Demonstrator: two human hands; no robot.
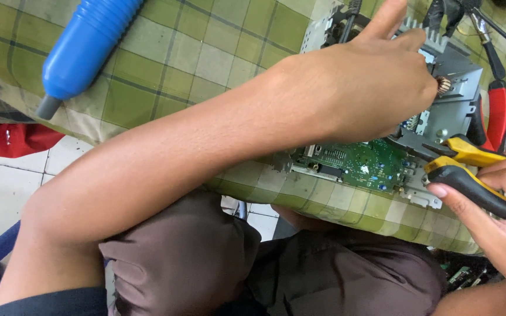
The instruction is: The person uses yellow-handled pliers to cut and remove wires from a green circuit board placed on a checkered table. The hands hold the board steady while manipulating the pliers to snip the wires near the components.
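- Two hands work over a green plaid cloth (165, 64); white floor tiles (7, 187) lie at 8 o'clock.
- Left hand (358, 88) pinches a copper coil (444, 86) on the metal chassis (458, 99).
- Right hand (499, 210), at 3 o'clock, grips yellow-handled pliers (469, 169).

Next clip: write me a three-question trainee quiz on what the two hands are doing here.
1. True or false: the right hand holds yellow-and-black pliers.
2. What does the left hand rest on? A) the blue tube B) the grey metal chassis C) the red-handled tool
3. Fill in: the green circuit board lies on a ___ checked cloth.

Key: 1 true; 2 B; 3 green
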